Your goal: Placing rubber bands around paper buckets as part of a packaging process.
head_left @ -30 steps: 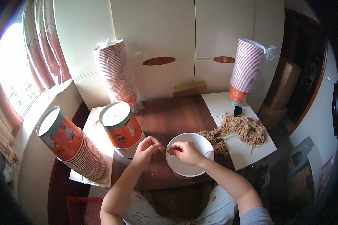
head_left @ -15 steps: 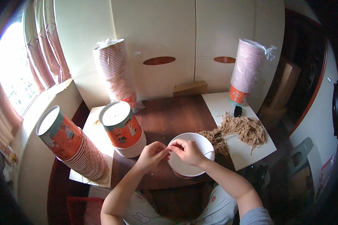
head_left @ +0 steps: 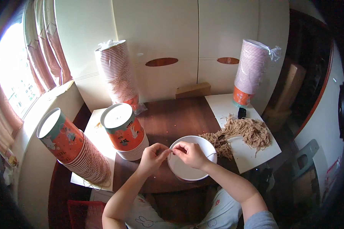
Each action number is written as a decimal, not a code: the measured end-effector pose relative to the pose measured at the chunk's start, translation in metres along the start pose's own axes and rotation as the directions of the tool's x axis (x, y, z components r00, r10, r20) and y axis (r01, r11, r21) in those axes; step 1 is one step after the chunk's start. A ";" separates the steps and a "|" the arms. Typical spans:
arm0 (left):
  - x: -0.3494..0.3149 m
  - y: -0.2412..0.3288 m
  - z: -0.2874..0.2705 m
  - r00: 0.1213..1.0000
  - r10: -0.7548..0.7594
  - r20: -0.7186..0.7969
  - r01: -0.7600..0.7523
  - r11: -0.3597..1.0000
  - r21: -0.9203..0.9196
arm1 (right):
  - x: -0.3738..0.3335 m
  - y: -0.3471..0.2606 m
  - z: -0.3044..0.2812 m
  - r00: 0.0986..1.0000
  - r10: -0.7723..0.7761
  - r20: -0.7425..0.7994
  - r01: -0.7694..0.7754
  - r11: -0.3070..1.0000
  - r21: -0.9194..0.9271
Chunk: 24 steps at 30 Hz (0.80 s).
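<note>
Over the left rim of a white-lined paper bucket point(head_left: 187, 172), my left hand point(head_left: 153, 157) and my right hand point(head_left: 192, 155) meet, fingertips almost touching. Both are closed in a pinch on a thin cord point(head_left: 211, 154), a bit of which shows beyond my right hand near the bucket's right rim. What my fingertips do with the cord is too small to make out. To the right of the bucket lies a loose heap of brown twine strands point(head_left: 252, 133), spread over the dark table and a white board.
Left of my hands stand an upturned orange and green bucket stack point(head_left: 126, 133) and a leaning stack point(head_left: 74, 147). Tall wrapped stacks of buckets point(head_left: 116, 72) point(head_left: 251, 70) rise at the back. A small black object point(head_left: 242, 113) lies by the twine, on the white board point(head_left: 252, 160).
My fingertips have parted slightly, and the bucket has shifted a little to the left. Both hands keep their pinch over the bucket's left rim.
</note>
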State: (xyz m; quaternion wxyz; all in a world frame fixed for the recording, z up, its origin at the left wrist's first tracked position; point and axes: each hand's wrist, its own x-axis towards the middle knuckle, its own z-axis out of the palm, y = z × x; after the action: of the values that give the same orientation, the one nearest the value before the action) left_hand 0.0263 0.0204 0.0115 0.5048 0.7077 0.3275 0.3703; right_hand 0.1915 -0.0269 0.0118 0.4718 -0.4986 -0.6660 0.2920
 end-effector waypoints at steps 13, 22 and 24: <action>0.000 0.000 -0.003 0.997 -0.039 0.065 0.045 0.995 -0.088 | -0.002 -0.008 -0.001 0.995 -0.080 -0.052 0.081 0.997 0.008; -0.006 0.018 0.001 0.896 0.441 0.051 -0.431 0.838 0.334 | 0.001 -0.011 -0.005 0.985 -0.170 -0.027 0.169 0.986 -0.008; -0.007 0.022 0.001 0.870 0.489 0.069 -0.455 0.739 0.498 | 0.002 -0.015 -0.007 0.974 -0.225 0.000 0.225 0.972 -0.064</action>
State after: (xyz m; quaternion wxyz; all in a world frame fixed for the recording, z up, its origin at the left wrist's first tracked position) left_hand 0.0255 0.0085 0.0310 0.1830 0.8603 0.2384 0.4117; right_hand 0.1919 -0.0308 0.0276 0.4882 -0.4359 -0.7253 0.2133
